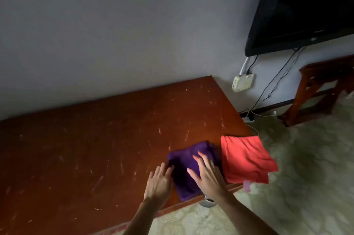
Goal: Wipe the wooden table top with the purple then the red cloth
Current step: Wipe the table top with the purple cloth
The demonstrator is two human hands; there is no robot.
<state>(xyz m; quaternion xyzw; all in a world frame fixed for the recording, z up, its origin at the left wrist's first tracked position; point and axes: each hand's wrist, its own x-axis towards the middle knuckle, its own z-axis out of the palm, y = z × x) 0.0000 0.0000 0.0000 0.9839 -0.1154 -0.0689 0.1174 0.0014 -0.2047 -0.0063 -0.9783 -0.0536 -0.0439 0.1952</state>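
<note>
A folded purple cloth (pixel 186 160) lies near the front right corner of the scratched wooden table top (pixel 99 139). My right hand (pixel 207 174) rests flat on the cloth, fingers spread. At the cloth's left edge my left hand (pixel 160 182) lies flat, its fingertips touching the fabric. Beside it on the right, a red cloth (pixel 247 158) sits folded at the table's corner and hangs partly over the edge.
A grey wall runs along the table's far edge. A black TV (pixel 306 6) hangs at upper right, with a wall socket (pixel 242 82) and cables below. A wooden stool (pixel 321 85) stands on the pale floor at right. A small round object (pixel 207 203) shows under the table's front edge.
</note>
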